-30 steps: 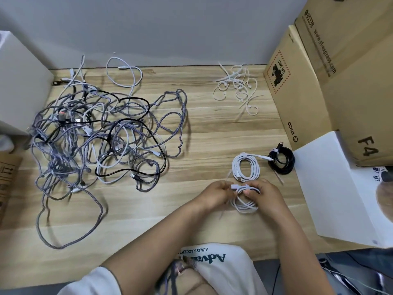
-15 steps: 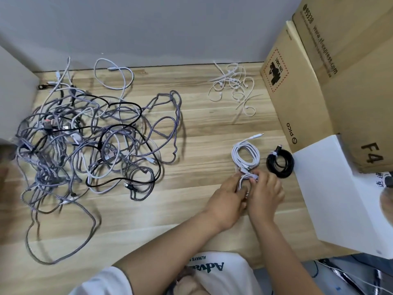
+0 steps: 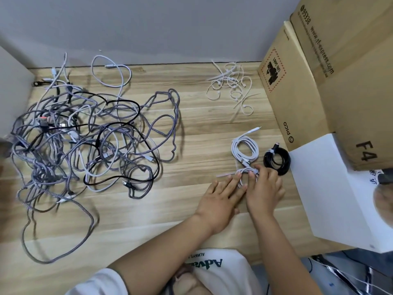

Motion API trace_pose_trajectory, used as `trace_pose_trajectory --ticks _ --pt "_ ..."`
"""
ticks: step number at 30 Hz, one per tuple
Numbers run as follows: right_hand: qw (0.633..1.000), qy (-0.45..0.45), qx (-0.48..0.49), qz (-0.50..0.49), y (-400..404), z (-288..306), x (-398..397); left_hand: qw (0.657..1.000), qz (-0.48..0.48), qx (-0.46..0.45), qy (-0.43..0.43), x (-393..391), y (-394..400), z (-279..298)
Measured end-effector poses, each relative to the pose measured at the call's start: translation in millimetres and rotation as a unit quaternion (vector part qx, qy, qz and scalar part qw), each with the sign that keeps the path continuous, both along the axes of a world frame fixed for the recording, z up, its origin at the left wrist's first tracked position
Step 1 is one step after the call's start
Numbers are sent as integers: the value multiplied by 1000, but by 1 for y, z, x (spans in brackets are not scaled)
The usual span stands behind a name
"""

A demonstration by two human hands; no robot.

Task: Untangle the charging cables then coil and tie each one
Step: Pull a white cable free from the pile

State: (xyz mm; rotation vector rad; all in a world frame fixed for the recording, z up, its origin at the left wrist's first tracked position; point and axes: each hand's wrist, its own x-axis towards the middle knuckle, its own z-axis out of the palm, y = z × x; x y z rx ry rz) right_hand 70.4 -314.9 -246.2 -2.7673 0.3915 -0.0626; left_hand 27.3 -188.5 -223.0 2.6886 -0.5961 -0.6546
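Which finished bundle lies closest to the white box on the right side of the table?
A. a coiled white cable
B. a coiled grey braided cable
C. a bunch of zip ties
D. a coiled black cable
D: the coiled black cable lies right at the edge of the white box, with the coiled white cable on its far side from the box.

A big loose tangle of grey braided, white and black charging cables [image 3: 89,141] lies spread over the left part of the light wooden table [image 3: 191,128]. Near the right side, a coiled white cable [image 3: 245,150] lies flat, and a coiled black cable with a white tie [image 3: 276,161] lies just beside it. A small white cable bundle [image 3: 246,174] lies below the white coil. A heap of white zip ties [image 3: 231,86] lies at the back.
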Motion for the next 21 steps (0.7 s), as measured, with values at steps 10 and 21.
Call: trace_pose_trajectory --ticks 10,21 --pt "992 -92 69 47 12 39 0 979 116 -168 8 -5 24 35" --pt "916 -39 237 322 112 51 -20 878 391 -261 -94 -38 114 39"
